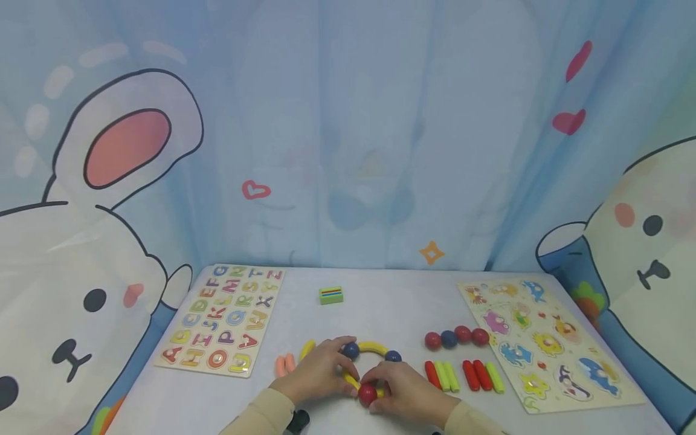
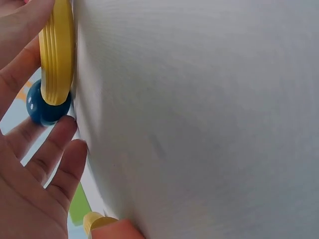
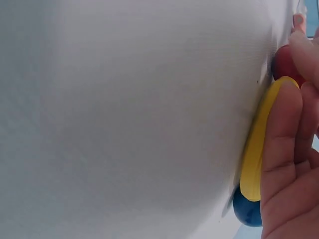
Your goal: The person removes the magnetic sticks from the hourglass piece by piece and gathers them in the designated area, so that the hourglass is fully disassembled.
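Low over the table, my left hand [image 1: 322,371] pinches a curved yellow stick [image 2: 59,57] between thumb and index finger, its other fingers spread near a blue ball [image 2: 40,107]. My right hand [image 1: 410,391] grips a red ball [image 1: 367,394] at the stick's end. Another curved yellow stick [image 3: 255,144] runs along the right fingers from the red ball to a blue ball [image 3: 247,209]. Behind the hands, a yellow curved stick [image 1: 372,347] lies between two blue balls, the left one [image 1: 350,350] near my left fingertips. Whether every joint touches is partly hidden by fingers.
An alphabet board [image 1: 223,320] lies left, an animal puzzle board [image 1: 549,344] right. A small green block [image 1: 331,295] sits at the back. Right of the hands are a row of balls [image 1: 462,334] and red and green sticks [image 1: 481,376]. Pinkish sticks [image 1: 284,365] lie left.
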`<action>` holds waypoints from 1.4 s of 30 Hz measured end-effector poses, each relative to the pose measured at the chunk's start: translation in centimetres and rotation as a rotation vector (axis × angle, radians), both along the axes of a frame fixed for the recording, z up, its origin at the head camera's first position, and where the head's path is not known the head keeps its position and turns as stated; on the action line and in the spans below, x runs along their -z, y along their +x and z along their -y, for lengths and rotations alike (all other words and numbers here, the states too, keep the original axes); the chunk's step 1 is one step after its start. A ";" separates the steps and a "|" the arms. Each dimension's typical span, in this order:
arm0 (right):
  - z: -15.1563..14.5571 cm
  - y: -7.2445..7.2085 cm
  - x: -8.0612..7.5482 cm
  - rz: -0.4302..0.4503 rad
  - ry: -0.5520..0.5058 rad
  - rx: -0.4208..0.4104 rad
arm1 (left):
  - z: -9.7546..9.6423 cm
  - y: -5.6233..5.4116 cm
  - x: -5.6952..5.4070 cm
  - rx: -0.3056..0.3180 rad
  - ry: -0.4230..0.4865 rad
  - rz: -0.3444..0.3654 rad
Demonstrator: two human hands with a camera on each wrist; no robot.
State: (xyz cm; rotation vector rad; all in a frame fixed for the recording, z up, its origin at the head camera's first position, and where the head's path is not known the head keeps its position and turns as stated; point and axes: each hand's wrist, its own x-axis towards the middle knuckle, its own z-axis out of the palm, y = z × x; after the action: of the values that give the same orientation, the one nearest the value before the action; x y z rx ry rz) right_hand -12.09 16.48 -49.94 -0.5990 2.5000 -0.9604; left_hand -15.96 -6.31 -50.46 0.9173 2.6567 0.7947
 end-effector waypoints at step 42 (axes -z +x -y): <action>-9.3 -6.4 -4.5 -0.081 -0.093 0.373 | 0.1 -0.2 0.5 0.003 -0.011 -0.027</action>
State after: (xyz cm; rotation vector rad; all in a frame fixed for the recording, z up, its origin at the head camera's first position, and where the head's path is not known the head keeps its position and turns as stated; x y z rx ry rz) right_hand -18.46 25.76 -45.39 -0.2005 2.7081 -1.2099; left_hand -16.16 -6.45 -51.00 0.9360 2.6793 0.7722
